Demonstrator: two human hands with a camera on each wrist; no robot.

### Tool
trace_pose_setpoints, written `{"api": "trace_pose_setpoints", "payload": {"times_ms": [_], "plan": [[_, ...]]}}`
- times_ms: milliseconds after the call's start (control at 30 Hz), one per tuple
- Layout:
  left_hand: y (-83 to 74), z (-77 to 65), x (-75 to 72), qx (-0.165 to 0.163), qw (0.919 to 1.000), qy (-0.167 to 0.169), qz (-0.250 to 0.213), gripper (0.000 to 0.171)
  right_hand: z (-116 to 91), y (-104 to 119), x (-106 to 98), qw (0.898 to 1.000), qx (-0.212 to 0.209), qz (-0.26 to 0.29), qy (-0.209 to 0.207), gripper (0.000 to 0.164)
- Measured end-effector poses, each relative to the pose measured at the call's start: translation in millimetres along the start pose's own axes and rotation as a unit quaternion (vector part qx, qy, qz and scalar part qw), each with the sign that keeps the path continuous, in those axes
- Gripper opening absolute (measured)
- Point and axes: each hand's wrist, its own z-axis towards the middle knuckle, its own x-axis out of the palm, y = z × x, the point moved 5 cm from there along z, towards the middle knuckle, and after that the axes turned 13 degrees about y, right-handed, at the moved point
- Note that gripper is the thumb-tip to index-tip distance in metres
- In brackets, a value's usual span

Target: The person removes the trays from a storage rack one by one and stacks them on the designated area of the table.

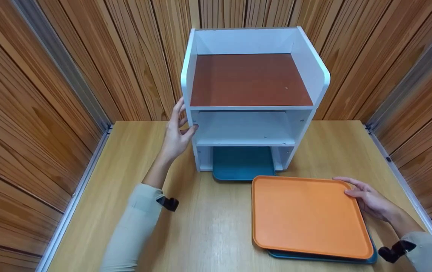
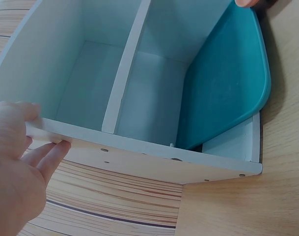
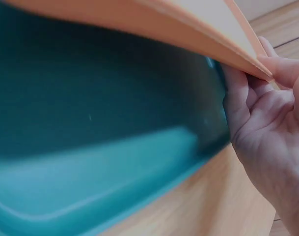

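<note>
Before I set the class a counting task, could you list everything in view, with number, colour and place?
Smooth wooden tabletop: one, light brown, foreground and centre
Wood-grain panelled walls: three, brown, left, back and right
Boxy white shelf unit: one, white with brown top surface, back of tabletop
Shallow orange rectangular tray: one, orange, front right
Shallow teal rectangular trays: two, teal, one jutting from the unit's bottom compartment, one under the orange tray
Long-sleeved cuffs: two, pale grey-green, on both arms
Small wrist pieces: two, black, at the cuffs
Left hand: one, bare, gripping the unit's left side
Right hand: one, bare, pinching the orange tray's far right corner
</note>
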Motion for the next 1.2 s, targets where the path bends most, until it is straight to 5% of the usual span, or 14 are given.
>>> {"api": "trace_pose_setpoints", "payload": {"times_ms": [700,1033,1200], "plan": [[0.9,-0.9,0.4,-0.009,1.0000,-0.003,0.001,0.087,-27.3,-2.8,-12.4,0.997,0.051,-0.061,-0.021,0.063],[-0.5,-0.3,0.7,-0.001,1.0000,-0.005,0.008,0.087,-37.5,4.5,-14.9,0.985,0.098,-0.122,-0.073,0.061],[0.1,-0.6,0.6,-0.005,0.9999,-0.004,0.009,0.087,-40.3,5.9,-14.1,0.986,0.111,-0.107,-0.062,0.063]]}}
